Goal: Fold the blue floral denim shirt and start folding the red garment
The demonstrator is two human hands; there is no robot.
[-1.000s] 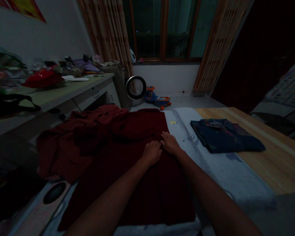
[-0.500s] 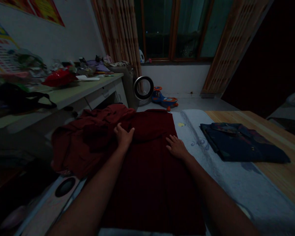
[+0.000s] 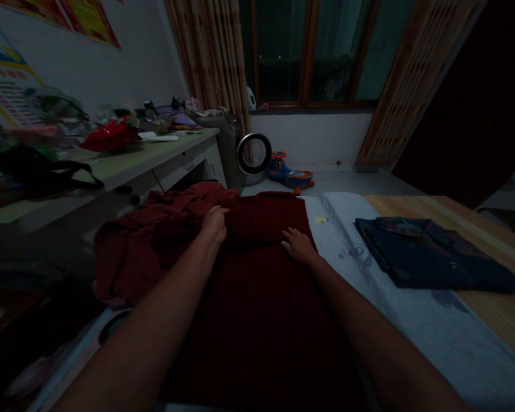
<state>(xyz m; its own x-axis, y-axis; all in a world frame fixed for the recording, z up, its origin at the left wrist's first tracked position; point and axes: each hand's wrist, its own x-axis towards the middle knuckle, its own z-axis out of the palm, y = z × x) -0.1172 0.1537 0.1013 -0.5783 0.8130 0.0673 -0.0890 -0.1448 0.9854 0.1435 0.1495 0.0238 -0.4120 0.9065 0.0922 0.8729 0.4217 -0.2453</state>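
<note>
Since a moment ago, the left hand (image 3: 215, 223) has curled its grip onto a fold of the dark red garment (image 3: 249, 286), no longer flat. That garment lies spread on the pale bed sheet (image 3: 412, 320). Right hand (image 3: 298, 246) rests flat on it, fingers spread, gripping nothing. Right of the garment lies a folded navy shirt (image 3: 433, 254).

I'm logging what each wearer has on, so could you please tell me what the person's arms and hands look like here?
Both forearms are bare: no sleeve shows up to the picture's lower edge. The left hand and right hand wear no gloves, and no watch, bracelet or ring can be made out, though the dim light could hide small items.
</note>
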